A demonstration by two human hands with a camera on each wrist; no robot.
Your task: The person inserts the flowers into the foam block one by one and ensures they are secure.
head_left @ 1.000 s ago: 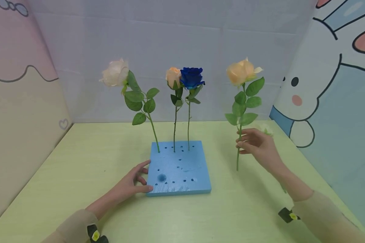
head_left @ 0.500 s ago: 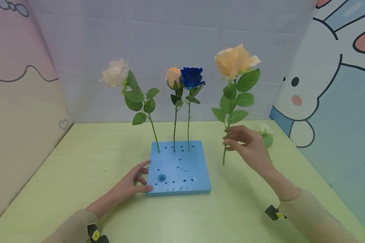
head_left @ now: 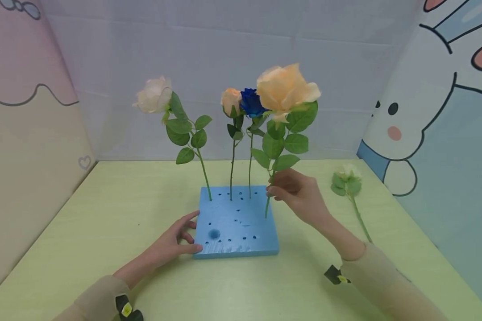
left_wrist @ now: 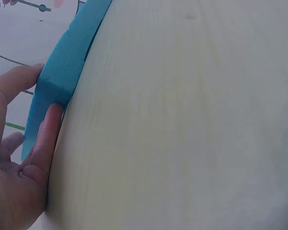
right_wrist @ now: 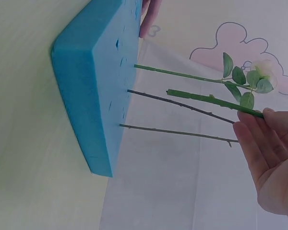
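Observation:
My right hand (head_left: 299,194) pinches the green stem of a large peach rose (head_left: 285,91) between thumb and fingers. In the right wrist view the stem's cut end (right_wrist: 182,94) is apart from the blue foam block (right_wrist: 77,62). My left hand (head_left: 178,238) rests against the block's left edge, thumb on its near corner; in the left wrist view the fingers (left_wrist: 48,129) touch its side. Along the block's back row stand a leaning white rose (head_left: 152,96), a small peach rose (head_left: 230,102) and a blue rose (head_left: 251,103), partly hidden by the held one.
A pale rose (head_left: 349,183) lies on the table (head_left: 104,214) at the right, beyond my right forearm. Several small holes and a wider dent (head_left: 214,234) mark the block's top. A pale cloth (head_left: 116,89) hangs behind the table, with cartoon-printed panels (head_left: 438,116) at the sides.
My right hand has carried the large peach rose leftward until it is over the block's right side. The pale rose lying at the right is now uncovered. My left hand has stayed put.

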